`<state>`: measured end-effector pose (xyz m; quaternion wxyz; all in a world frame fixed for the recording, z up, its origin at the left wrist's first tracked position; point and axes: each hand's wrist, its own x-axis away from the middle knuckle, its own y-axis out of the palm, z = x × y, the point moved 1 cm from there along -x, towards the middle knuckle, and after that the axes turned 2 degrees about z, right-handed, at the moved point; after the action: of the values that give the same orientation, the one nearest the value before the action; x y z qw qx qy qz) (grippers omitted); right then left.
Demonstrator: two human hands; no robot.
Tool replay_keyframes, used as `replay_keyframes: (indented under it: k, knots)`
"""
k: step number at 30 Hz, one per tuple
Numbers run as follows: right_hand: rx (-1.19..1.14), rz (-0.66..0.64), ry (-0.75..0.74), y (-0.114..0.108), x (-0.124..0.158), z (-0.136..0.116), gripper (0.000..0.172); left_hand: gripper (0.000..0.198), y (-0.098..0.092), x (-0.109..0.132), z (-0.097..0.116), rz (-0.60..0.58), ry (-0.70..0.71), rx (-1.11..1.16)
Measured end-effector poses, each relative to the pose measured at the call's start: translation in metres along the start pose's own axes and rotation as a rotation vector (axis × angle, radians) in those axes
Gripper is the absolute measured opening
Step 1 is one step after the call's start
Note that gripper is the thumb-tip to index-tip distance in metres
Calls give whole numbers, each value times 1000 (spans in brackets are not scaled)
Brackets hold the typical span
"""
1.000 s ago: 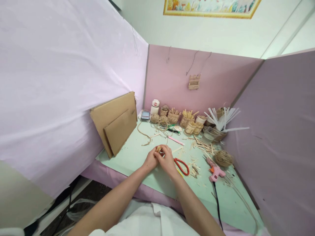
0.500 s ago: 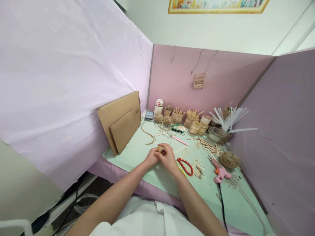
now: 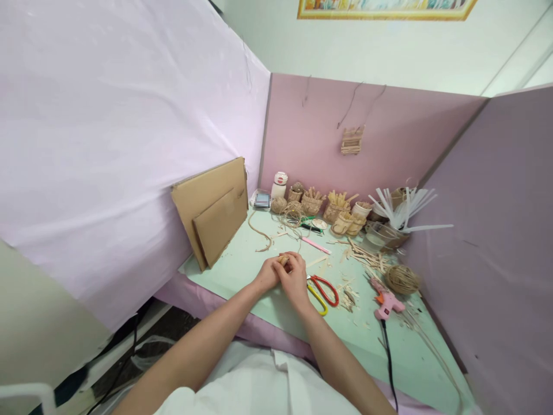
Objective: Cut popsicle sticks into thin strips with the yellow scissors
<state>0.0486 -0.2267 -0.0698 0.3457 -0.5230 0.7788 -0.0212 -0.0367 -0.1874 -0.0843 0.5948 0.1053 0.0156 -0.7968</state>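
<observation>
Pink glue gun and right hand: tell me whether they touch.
Apart. The head view shows scissors, wood scraps and bare green tabletop between the right hand and the pink glue gun.

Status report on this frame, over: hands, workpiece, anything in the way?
Left hand and right hand together, holding small tan piece, mostly hidden. Scissors close beside right hand, wood scraps beyond. Nothing visibly blocking.

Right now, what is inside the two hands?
A small tan piece shows between the left hand and right hand; the fingers cover the rest, hiding its full shape.
</observation>
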Motion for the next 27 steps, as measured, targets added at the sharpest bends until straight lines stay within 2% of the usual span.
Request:
replay_keyframes:
  k: [10,13,19,23,25,27]
  knots:
    - [-49,-34,-42,2,-2,-2,3,24,-5,-4,-16,-16,-16,-19]
    - [-50,-31,-28,4,-3,-2,2,27,-6,-6,-23,-33,-24,-49]
    - [-46,-3,-22,6,-2,-7,13,28,-7,-11,-34,-75,-27,-131]
    - [-60,-31,-42,5,-3,-6,14,14,-8,-8,-22,-109,16,-168]
    - [-70,-58,-58,3,-5,-4,14,11,-11,-4,-9,-175,44,-176]
    - [-78,-90,-74,2,-6,-1,15,17,-16,-1,3,-272,63,-174]
